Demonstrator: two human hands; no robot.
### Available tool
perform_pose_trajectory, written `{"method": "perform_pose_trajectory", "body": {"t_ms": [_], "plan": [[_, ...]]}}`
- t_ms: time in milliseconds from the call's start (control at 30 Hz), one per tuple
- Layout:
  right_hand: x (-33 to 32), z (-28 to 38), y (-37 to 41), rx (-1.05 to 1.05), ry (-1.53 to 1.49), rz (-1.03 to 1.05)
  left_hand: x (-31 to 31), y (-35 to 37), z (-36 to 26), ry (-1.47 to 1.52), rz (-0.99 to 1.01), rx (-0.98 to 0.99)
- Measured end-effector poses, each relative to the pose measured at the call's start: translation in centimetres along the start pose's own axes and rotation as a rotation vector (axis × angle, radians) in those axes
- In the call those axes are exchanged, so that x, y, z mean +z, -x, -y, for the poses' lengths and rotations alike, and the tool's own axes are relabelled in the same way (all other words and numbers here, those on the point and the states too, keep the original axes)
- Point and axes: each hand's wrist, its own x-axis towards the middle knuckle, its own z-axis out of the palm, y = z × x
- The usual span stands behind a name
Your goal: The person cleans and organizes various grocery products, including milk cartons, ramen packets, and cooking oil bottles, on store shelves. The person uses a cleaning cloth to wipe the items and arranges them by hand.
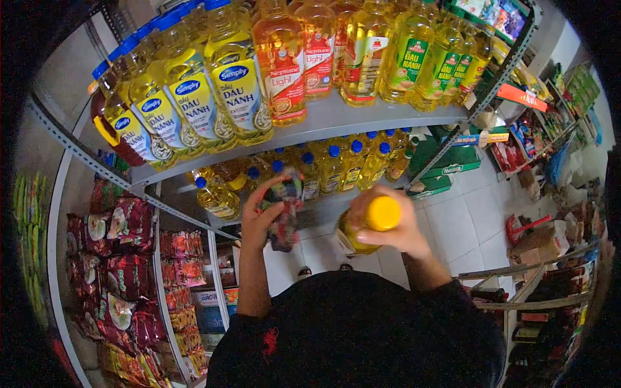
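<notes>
My left hand (pixel 257 216) is closed around a crumpled dark cloth (pixel 284 220) with red and green patches, slightly blurred. To its right, my right hand (pixel 406 226) grips a cooking oil bottle (pixel 349 234) with a yellow cap (pixel 384 213). The bottle tilts with its cap toward me, and the hand hides part of its body. Cloth and bottle are apart, both held in front of the lower shelf (pixel 323 212). Above them, oil bottles with blue caps (pixel 239 97), red labels (pixel 282 77) and green labels (pixel 411 61) line the upper shelf (pixel 310 132).
More blue-capped oil bottles (pixel 352 168) stand on the lower shelf. Packaged goods (pixel 123 284) fill a rack at left. A green carton (pixel 446 161) sits on the tiled floor (pixel 462 220) to the right. Further shelves (pixel 550 304) stand at the far right.
</notes>
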Motion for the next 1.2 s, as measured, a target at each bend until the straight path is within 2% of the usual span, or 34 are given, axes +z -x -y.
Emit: {"method": "perform_pose_trajectory", "body": {"t_ms": [67, 133, 167, 200, 233, 267, 300, 333, 367, 400, 433, 467, 533, 600, 667, 733, 767, 833, 933, 1067, 1133, 1167, 1200], "plan": [[1.0, -1.8, -0.3, 0.014, 0.091, 0.091, 3.0, 0.7, -3.1, -0.246, 0.132, 0.429], [1.9, -2.8, -0.7, -0.021, 0.321, 0.166, 5.6, 1.3, -4.6, -0.69, 0.193, 0.751], [2.7, -4.1, -1.0, -0.176, 0.277, 0.129, 6.7, 1.5, -4.5, -0.689, 0.183, 0.755], [2.8, -4.1, -0.7, -0.181, 0.276, 0.137, 7.9, 1.7, -4.4, -0.822, 0.223, 0.736], [3.0, -3.0, -0.8, -0.105, 0.109, 0.146, 8.4, 1.8, -4.4, -0.956, 0.261, 0.714], [3.1, -2.4, -1.0, -0.028, -0.06, 0.154, 8.2, 2.0, -4.6, -0.961, 0.25, 0.716], [2.5, -3.2, -1.2, -0.149, 0.166, 0.256, 7.9, 2.2, -4.9, -1.029, 0.189, 0.72], [2.0, -2.7, -1.7, -0.157, 0.165, 0.26, 7.5, 2.4, -5.1, -1.097, 0.127, 0.723], [1.6, -1.5, -2.0, -0.047, 0.121, 0.315, 6.9, 2.4, -4.9, -1.1, 0.12, 0.724], [1.2, -1.0, -2.2, 0.067, 0.077, 0.368, 5.9, 2.4, -4.3, -1.156, 0.005, 0.61], [0.6, -1.1, -2.3, 0.098, -0.017, 0.303, 4.9, 2.4, -3.6, -1.207, -0.111, 0.494], [-0.4, -0.2, -3.1, 0.142, -0.131, 0.277, 3.9, 2.6, -3.0, -1.21, -0.118, 0.494], [-2.1, 0.4, -4.8, 0.112, -0.329, 0.196, 2.0, 3.5, -1.5, -0.992, -0.188, 0.335], [-3.5, 2.5, -6.9, 0.065, -0.4, 0.123, 0.2, 4.8, 0.1, -0.953, -0.235, 0.328], [-4.7, 3.6, -9.5, -0.097, -0.266, 0.106, -1.4, 6.6, 2.0, -0.907, -0.282, 0.317], [-6.6, 3.8, -12.5, -0.18, -0.171, 0.172, -2.7, 8.4, 3.5, -0.92, -0.377, 0.177], [-7.3, 4.0, -14.1, -0.218, -0.161, 0.188, -3.1, 9.4, 3.7, -0.92, -0.377, 0.176], [-8.4, 4.1, -16.7, -0.257, -0.15, 0.175, -3.9, 11.4, 4.1, -0.8, -0.465, 0.054], [-10.0, 3.2, -20.3, -0.301, -0.14, 0.178, -8.8, 14.6, 7.7, -0.627, -0.549, 0.022], [-10.7, 2.1, -24.0, -0.32, -0.224, 0.27, -9.5, 15.8, 6.1, -0.597, -0.552, 0.094], [-10.4, 1.7, -25.6, -0.31, -0.183, 0.326, -8.6, 14.9, 4.3, -0.614, -0.191, 0.228], [-10.2, 1.1, -27.1, -0.28, -0.183, 0.334, -7.9, 13.6, 2.8, -0.823, 0.295, -0.016], [-10.2, 0.7, -27.9, -0.281, -0.183, 0.342, -6.0, 12.5, 1.1, -0.91, 0.441, -0.133]]}}
